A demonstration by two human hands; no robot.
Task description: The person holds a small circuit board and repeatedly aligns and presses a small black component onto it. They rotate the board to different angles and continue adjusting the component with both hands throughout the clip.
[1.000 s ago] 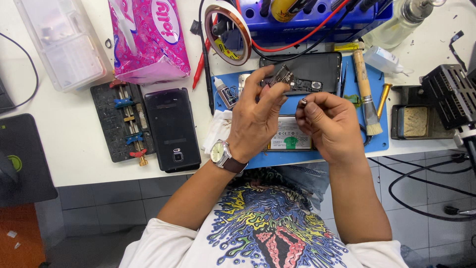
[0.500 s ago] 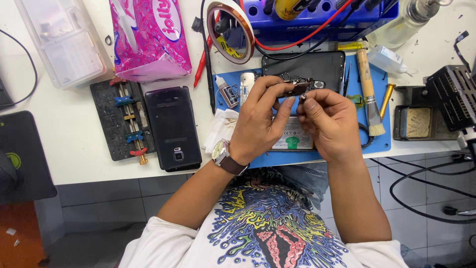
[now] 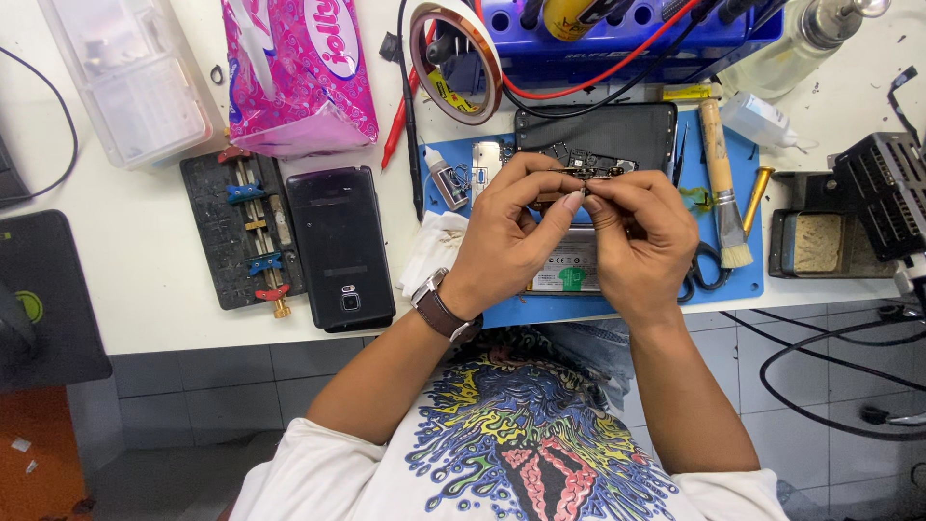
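Nearest the body, the left hand (image 3: 506, 232), with a brown watch at the wrist, and the right hand (image 3: 641, 236) are raised together above the blue mat (image 3: 627, 304) at the bench (image 3: 125, 260) edge. Their fingertips meet and pinch a small dark metal part (image 3: 585, 174) between them. Under the hands lies a flat battery (image 3: 564, 265), and scissors (image 3: 709, 270) sit just right of the right hand. Left of the mat lie a white cloth (image 3: 429, 246), a black phone (image 3: 340, 246) and a black clamp tray (image 3: 241, 230). Beyond the fingertips is an opened phone shell (image 3: 617, 125), with a brush (image 3: 723, 183) to its right. Farther back are a tape roll (image 3: 453, 48) and a pink packet (image 3: 299, 68).
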